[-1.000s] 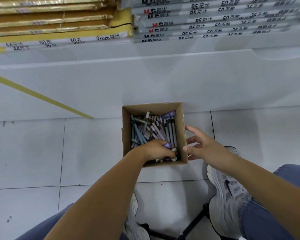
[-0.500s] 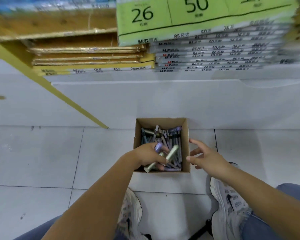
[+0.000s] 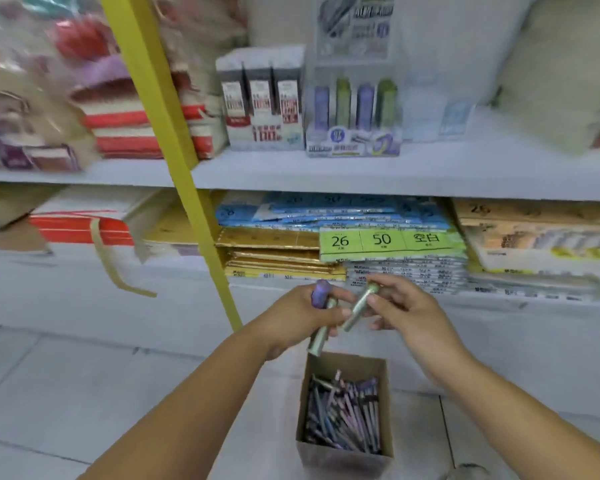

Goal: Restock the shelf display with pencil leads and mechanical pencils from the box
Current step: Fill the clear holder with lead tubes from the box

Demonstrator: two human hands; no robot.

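A person's two bare arms reach forward from the bottom of the view, hands meeting in front of a shop shelf. The left hand has its fingers curled around a purple tube, which sticks up above the knuckles, and a green tube, whose lower end pokes out beneath the hand. The right hand pinches the top end of a second green tube, which slants down to the left and touches the left hand's fingers. Directly below the hands, on the pale tiled floor, stands an open cardboard box holding a loose pile of pencils in purple, grey and blue tones. Above the hands, the white shelf carries a clear display stand with purple and green tubes upright in a row, and just to its left a carton of dark packets. A yellow post runs diagonally down the left of the scene. Under the shelf lie flat stacks of wrapped paper, one topped by a green label reading 26 and 50. The surroundings are blurred.
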